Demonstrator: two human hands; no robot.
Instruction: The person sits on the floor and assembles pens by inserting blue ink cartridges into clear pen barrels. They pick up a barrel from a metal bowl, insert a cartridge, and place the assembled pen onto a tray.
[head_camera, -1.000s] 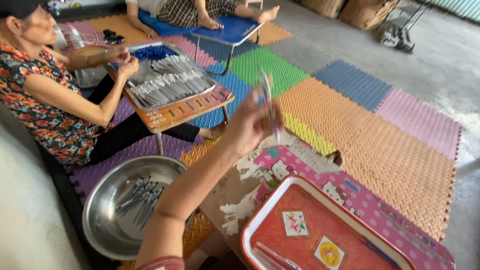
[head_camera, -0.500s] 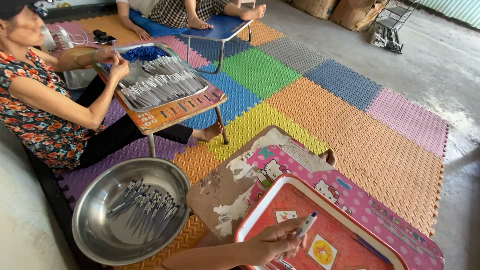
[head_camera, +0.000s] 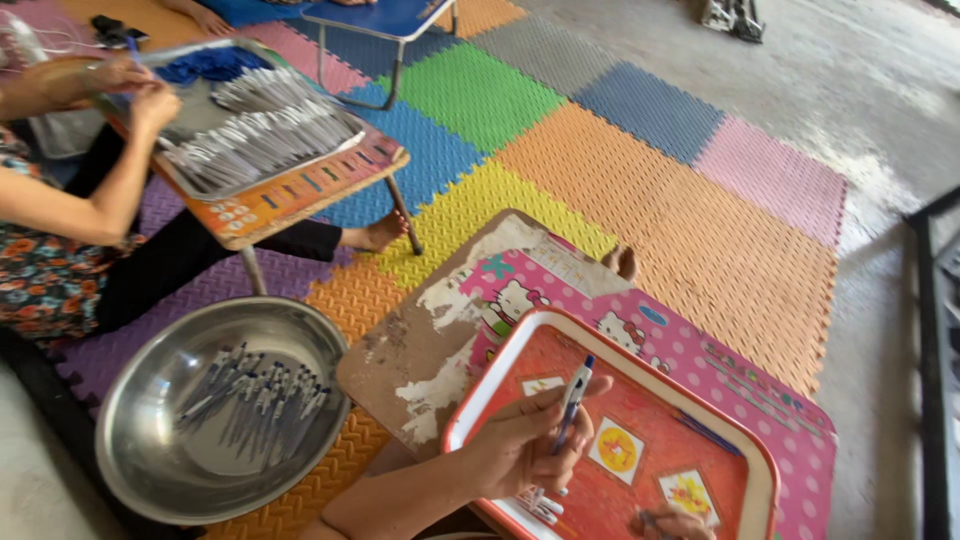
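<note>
My left hand is closed around a white pen with a blue tip, held upright over a red tray with a white rim. Only the fingertips of my right hand show at the bottom edge, over the same tray; whether they hold anything is unclear. A few pen parts lie at the tray's near edge below my left hand. The tray rests on a low pink table with cartoon cats.
A steel bowl holding several pens sits on the foam mats to my left. Another person sits at a low table with a tray of many pens. A blue low table stands beyond.
My left hand came down from head height to just above the red tray, still holding a pen. The view has tilted downward and closer to the tray.
</note>
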